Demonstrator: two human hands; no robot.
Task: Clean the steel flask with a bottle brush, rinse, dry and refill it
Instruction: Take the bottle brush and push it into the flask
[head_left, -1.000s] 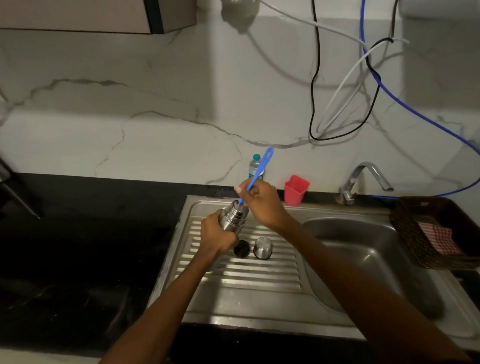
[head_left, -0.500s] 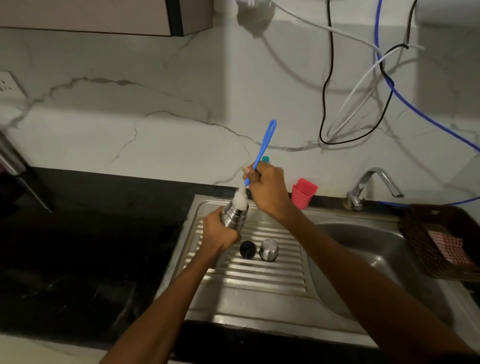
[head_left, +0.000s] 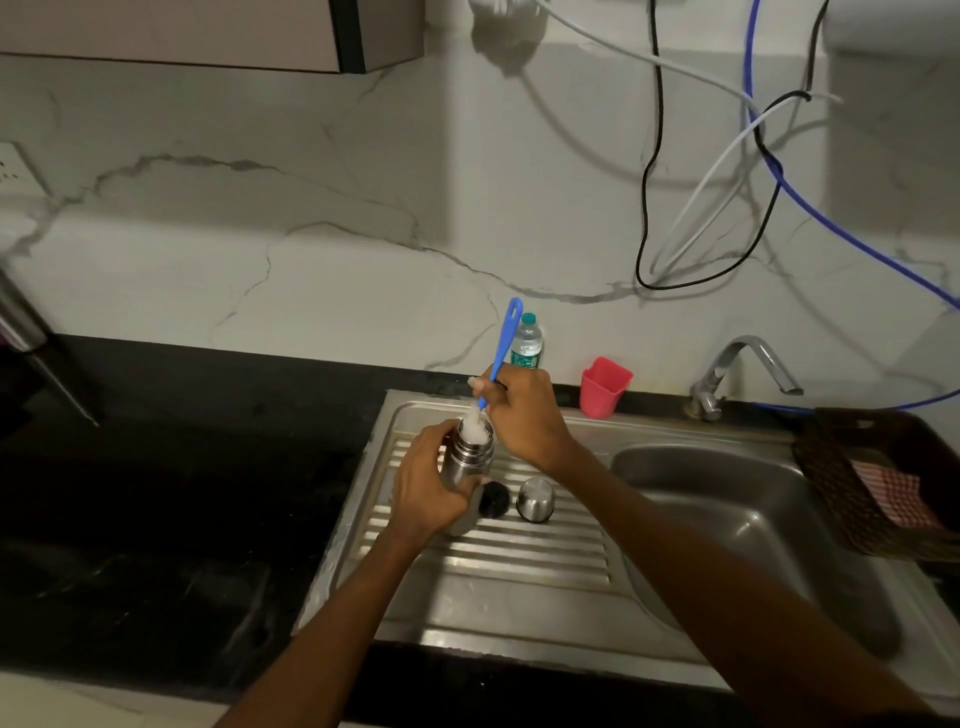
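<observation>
Gripping the flask (head_left: 470, 457) around its body, the left hand (head_left: 428, 486) holds it upright over the ribbed drainboard (head_left: 498, 551), near the board's back edge, while the right hand (head_left: 522, 410) is closed on the blue handle of the brush (head_left: 503, 343), whose white head sits in the flask's mouth. Just beside the flask on the drainboard lie a black stopper (head_left: 493, 500) and a steel cap (head_left: 536, 500), with the basin (head_left: 727, 519) to their right
</observation>
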